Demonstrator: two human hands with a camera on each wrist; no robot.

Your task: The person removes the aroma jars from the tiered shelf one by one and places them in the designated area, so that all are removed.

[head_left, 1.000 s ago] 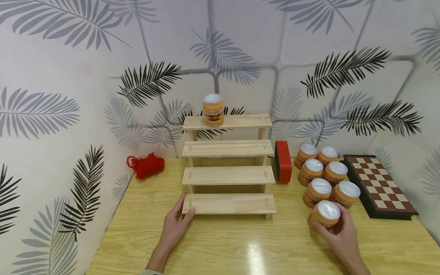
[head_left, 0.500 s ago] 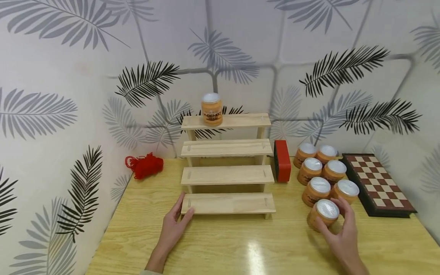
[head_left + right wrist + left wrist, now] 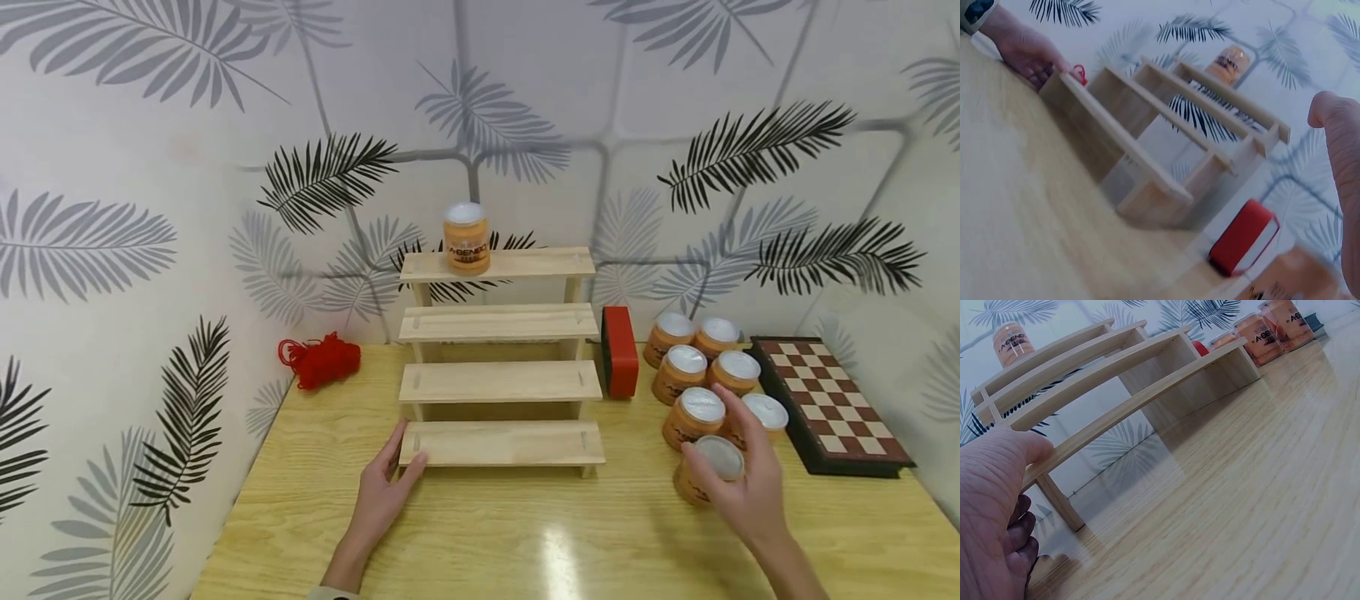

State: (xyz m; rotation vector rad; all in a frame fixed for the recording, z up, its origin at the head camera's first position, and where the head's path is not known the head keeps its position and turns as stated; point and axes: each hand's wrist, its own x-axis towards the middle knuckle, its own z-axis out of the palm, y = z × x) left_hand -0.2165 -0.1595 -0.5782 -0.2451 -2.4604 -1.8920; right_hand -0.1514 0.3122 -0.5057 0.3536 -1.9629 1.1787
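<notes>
A four-step wooden display shelf [image 3: 501, 381] stands mid-table, a lidded orange jar [image 3: 467, 239] upright on its top step. My left hand [image 3: 381, 492] grips the left end of the lowest step, thumb on top of the board and fingers curled below it, as the left wrist view shows. Over at the right, my right hand [image 3: 750, 475] hovers with thumb and fingers spread above the front jar [image 3: 693, 483], partly covering it in the head view. Behind that one, several matching jars [image 3: 678, 375] with pale lids stand in two columns.
A red box-shaped object [image 3: 619, 352] stands between shelf and jars. To the right of the jars lies a checkered game board [image 3: 832, 404]. Red yarn [image 3: 322, 362] lies at the table's back left, by the patterned wall [image 3: 525, 100].
My right hand has let go of the front jar and risen above it, fingers spread. The jar stays at the front of the group. My left hand keeps its grip on the shelf.
</notes>
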